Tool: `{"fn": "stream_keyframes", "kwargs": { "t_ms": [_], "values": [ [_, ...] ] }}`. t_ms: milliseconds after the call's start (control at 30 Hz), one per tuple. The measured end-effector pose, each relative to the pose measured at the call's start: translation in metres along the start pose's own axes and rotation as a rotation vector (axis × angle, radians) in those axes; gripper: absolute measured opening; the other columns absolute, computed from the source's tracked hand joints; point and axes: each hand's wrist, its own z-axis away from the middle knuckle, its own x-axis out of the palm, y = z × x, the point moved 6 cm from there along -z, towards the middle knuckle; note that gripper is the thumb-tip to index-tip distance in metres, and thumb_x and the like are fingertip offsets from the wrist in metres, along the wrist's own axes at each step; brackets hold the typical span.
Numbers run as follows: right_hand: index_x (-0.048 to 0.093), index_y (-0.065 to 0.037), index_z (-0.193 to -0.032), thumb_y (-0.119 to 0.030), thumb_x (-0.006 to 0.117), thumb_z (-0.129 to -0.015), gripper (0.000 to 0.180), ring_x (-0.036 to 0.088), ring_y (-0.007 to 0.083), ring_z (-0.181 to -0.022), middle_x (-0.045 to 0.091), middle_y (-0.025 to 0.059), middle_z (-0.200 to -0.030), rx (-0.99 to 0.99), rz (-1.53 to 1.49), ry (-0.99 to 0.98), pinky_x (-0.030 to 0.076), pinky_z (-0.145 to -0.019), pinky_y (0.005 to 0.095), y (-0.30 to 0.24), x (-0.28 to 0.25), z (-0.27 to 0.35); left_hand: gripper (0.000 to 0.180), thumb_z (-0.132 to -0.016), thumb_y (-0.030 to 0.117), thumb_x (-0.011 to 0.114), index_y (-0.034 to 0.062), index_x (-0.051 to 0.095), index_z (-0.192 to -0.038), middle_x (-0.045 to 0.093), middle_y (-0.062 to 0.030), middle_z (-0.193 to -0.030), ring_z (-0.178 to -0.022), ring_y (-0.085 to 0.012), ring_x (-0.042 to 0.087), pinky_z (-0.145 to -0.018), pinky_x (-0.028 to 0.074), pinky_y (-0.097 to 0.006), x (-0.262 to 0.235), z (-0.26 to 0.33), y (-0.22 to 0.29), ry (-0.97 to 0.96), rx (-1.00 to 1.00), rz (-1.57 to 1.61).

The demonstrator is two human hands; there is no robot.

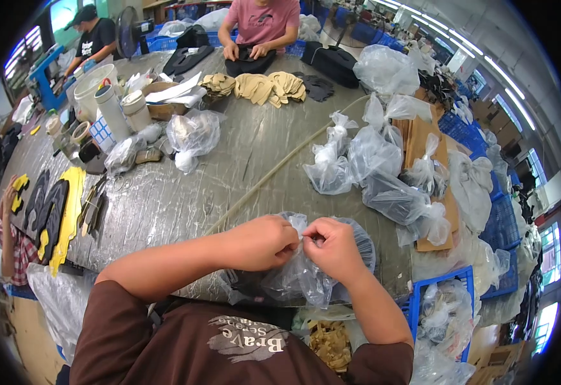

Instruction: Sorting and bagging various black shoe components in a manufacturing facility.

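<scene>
Shirt [171, 350] nearest — clear bag [303, 279] rises between left grip [269, 242] and right grip [334, 249].

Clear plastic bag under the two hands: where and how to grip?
Probably pinch the clear plastic bag at its bunched neck, coming from left and right, as the left hand and right hand do: film gathers narrow there, while the body spreads wide.

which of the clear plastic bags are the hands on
The clear bag at the table's near edge, its gathered top between the left hand and right hand. The other clear bags lie apart from both hands.
</scene>
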Motion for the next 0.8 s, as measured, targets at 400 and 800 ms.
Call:
{"fn": "stream_keyframes", "kwargs": {
  "t_ms": [400, 800],
  "values": [
    [0.058, 0.001, -0.076, -0.005, 0.064, -0.07, 0.01, 0.057, 0.027, -0.059, 0.056, 0.0115, -0.069, -0.391, 0.359, -0.012, 0.046, -0.053, 0.0352, -0.008, 0.009, 0.005, 0.012, -0.068, 0.009, 0.066, 0.0007, 0.059, -0.073, 0.057, -0.0136, -0.069, -0.068, -0.0328, 0.057, -0.062, 0.044, -0.04, 0.0, -0.003, -0.01, -0.01, -0.043, 0.041],
    [0.06, -0.001, -0.081, 0.0, 0.06, -0.074, 0.008, 0.057, 0.0148, -0.061, 0.06, 0.0051, -0.074, -0.196, 0.128, -0.041, 0.044, -0.054, 0.0277, 0.001, -0.001, 0.0, 0.014, -0.07, 0.013, 0.065, 0.0026, 0.057, -0.065, 0.058, -0.0131, -0.069, -0.072, -0.0295, 0.057, -0.069, 0.042, -0.038, 0.002, -0.009, 0.0, -0.078, -0.136, -0.128]
  ]
}}
